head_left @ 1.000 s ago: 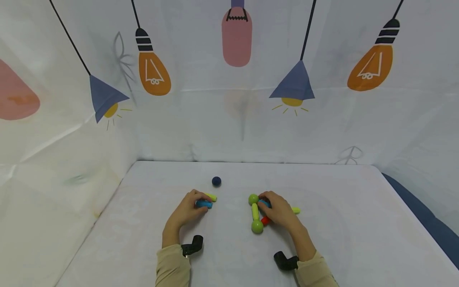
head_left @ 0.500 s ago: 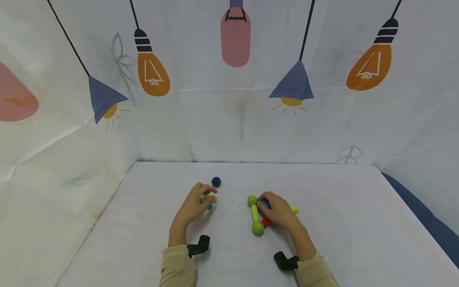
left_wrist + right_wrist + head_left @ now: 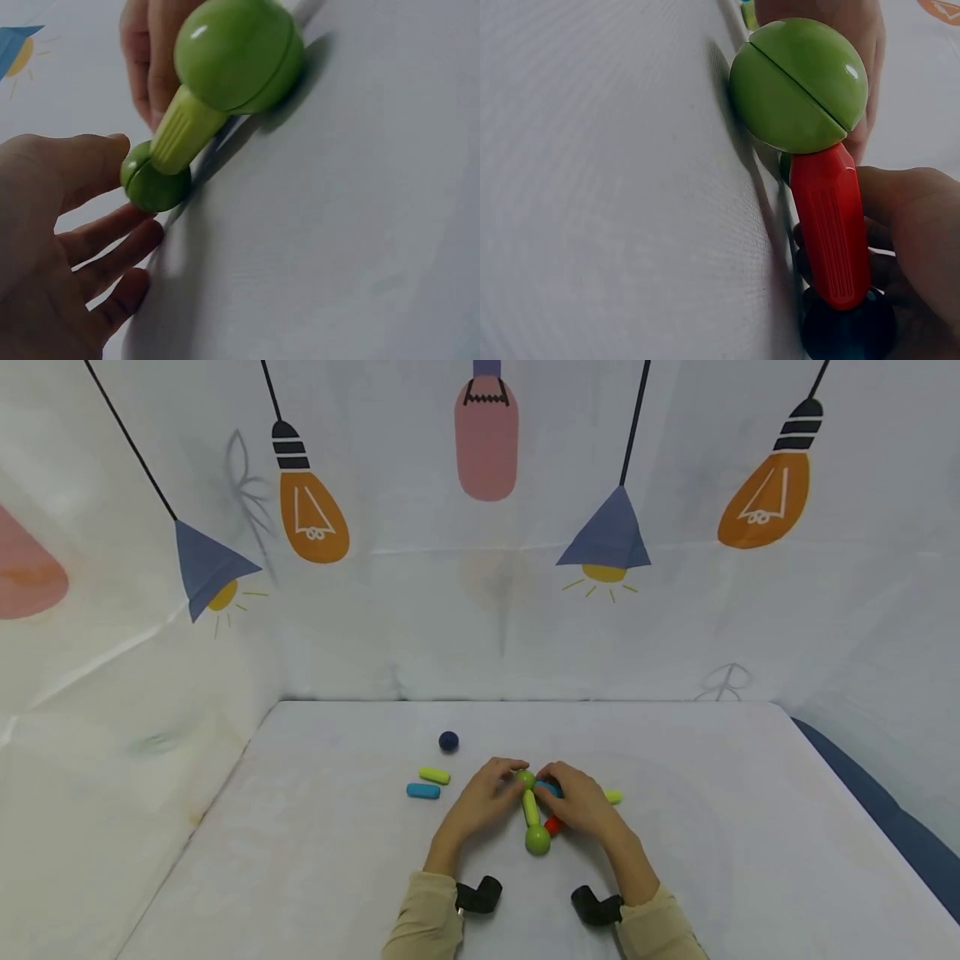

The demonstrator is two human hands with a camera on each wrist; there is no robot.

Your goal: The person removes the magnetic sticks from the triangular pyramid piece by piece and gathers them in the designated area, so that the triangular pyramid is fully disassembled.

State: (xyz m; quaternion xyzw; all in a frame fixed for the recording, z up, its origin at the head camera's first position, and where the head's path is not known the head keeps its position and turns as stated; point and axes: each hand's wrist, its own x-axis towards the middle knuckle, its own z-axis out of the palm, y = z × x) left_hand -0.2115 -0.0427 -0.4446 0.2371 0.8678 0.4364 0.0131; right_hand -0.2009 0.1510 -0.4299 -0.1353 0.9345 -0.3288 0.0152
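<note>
My left hand has its thumb and fingers around the far green ball. A yellow-green ridged rod joins that ball to a nearer green ball. From the nearer ball a red rod runs to a dark ball beside my right palm. My right hand pinches a blue rod whose left end lies right at the far green ball. Past the right hand pokes another yellow-green rod, partly hidden by it.
On the white table, left of the hands, lie a loose blue rod and a yellow-green rod. Behind them rests a navy ball. A white printed curtain hangs along the table's back edge.
My left hand has let go of the loose blue rod on the left and come rightward to the far green ball. The right hand stays at its blue rod.
</note>
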